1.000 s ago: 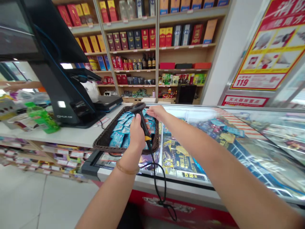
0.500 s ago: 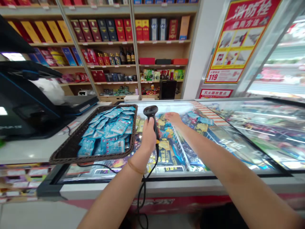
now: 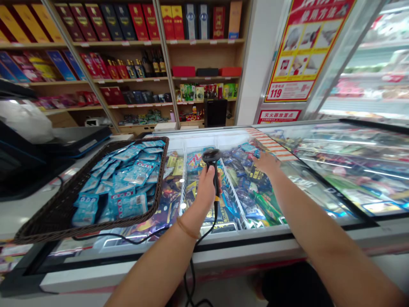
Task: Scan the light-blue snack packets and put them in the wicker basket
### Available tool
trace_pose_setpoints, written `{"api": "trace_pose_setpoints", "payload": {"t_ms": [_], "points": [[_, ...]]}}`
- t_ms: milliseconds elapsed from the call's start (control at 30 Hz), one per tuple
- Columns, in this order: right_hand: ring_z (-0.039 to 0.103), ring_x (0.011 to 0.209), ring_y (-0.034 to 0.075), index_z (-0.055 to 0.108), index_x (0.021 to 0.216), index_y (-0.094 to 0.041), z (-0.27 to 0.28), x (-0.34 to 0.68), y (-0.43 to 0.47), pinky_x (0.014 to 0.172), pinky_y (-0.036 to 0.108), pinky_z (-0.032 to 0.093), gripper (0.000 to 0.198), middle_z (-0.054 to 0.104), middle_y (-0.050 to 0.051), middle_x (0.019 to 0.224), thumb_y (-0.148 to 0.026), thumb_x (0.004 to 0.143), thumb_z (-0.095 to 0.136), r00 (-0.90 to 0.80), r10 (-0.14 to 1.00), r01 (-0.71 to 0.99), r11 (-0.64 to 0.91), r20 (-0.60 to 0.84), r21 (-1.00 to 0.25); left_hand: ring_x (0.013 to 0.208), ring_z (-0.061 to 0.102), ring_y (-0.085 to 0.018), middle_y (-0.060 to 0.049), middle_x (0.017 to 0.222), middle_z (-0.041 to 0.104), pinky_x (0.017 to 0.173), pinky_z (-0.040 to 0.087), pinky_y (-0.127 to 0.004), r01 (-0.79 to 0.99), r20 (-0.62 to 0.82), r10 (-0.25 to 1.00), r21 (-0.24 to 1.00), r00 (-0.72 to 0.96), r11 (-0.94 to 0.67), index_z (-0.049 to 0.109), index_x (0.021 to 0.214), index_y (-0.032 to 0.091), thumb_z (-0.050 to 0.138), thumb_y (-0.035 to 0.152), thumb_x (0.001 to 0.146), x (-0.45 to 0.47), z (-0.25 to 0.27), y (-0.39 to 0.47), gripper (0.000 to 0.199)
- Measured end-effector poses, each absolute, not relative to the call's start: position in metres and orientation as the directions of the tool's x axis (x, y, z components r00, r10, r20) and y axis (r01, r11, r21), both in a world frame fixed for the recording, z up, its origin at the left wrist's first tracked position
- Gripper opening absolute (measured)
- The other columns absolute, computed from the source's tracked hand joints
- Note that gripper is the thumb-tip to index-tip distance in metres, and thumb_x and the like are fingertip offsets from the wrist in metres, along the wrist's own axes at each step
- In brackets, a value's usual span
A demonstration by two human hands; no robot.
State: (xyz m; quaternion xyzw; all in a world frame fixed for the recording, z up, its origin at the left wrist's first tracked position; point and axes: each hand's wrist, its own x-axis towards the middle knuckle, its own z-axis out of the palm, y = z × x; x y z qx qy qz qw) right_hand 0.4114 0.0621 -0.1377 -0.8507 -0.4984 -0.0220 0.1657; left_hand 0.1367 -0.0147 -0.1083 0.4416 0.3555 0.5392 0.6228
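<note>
Over the glass-topped freezer (image 3: 89, 275), I had the left hand (image 3: 206, 183) closed firmly around the handle of a black scanner (image 3: 211, 157), which stood nearly upright with its rounded head uppermost. The left thumb lay along the near side of the handle, and the other fingers wrapped round behind it. From the scanner's lower end a black cable (image 3: 216, 213) ran down past the freezer's front edge. A thin band (image 3: 188, 228) circled the left wrist.

Farther right, I had the right hand (image 3: 267, 163) stretched over the freezer, its fingers loosely parted and gripping nothing that I could see. Their tips were right by some small blue packets (image 3: 249, 148); I could not tell whether they touched. Beyond that hand, a striped strip (image 3: 271, 145) crossed the freezer top.

Well to the left of the scanner, a dark woven basket (image 3: 53, 215) sat across the freezer's left end and the white bench (image 3: 19, 213), with a heap of blue sachets (image 3: 131, 179) inside. Bagged goods showed beneath the glass, parted by a white wire divider (image 3: 234, 192).
</note>
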Motion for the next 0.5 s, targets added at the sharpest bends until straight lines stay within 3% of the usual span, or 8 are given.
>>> {"api": "trace_pose_setpoints", "payload": {"t_ms": [167, 367, 433, 500], "points": [[0.051, 0.127, 0.041, 0.067, 0.125, -0.013, -0.122, 0.398, 0.059, 0.104, 0.059, 0.035, 0.047, 0.059, 0.025, 0.131, -0.044, 0.095, 0.048, 0.463, 0.856, 0.885, -0.428, 0.232, -0.184, 0.04, 0.046, -0.008, 0.004, 0.063, 0.054, 0.038, 0.037, -0.021, -0.371, 0.041, 0.985, 0.928, 0.169, 0.025, 0.048, 0.087, 0.021, 0.063, 0.07, 0.075, 0.132, -0.106, -0.021, 0.053], [0.045, 0.133, 0.047, 0.068, 0.122, -0.007, -0.121, 0.402, 0.057, 0.104, 0.061, 0.036, 0.068, 0.055, 0.03, 0.136, -0.064, 0.088, 0.055, 0.524, 0.838, 0.849, -0.502, 0.151, -0.164, 0.039, 0.045, -0.008, 0.004, 0.063, 0.055, 0.037, 0.036, -0.022, -0.366, 0.069, 0.978, 0.931, 0.196, 0.008, 0.048, 0.087, 0.021, 0.061, 0.07, 0.077, 0.131, -0.107, -0.024, 0.051], [0.048, 0.131, 0.045, 0.07, 0.118, -0.01, -0.123, 0.405, 0.059, 0.104, 0.061, 0.037, 0.061, 0.058, 0.027, 0.134, -0.06, 0.085, 0.062, 0.506, 0.855, 0.854, -0.479, 0.112, -0.201, 0.038, 0.045, -0.008, 0.005, 0.062, 0.054, 0.037, 0.036, -0.022, -0.359, 0.076, 0.975, 0.933, 0.211, 0.005, 0.048, 0.087, 0.021, 0.061, 0.07, 0.078, 0.131, -0.108, -0.023, 0.051], [0.057, 0.123, 0.04, 0.07, 0.114, -0.014, -0.126, 0.407, 0.062, 0.101, 0.054, 0.043, 0.052, 0.065, 0.022, 0.125, -0.05, 0.077, 0.075, 0.484, 0.871, 0.836, -0.43, 0.086, -0.341, 0.039, 0.045, -0.008, 0.005, 0.062, 0.054, 0.037, 0.037, -0.022, -0.358, 0.084, 0.972, 0.934, 0.219, 0.0, 0.048, 0.087, 0.021, 0.062, 0.069, 0.078, 0.131, -0.109, -0.024, 0.051]]}}
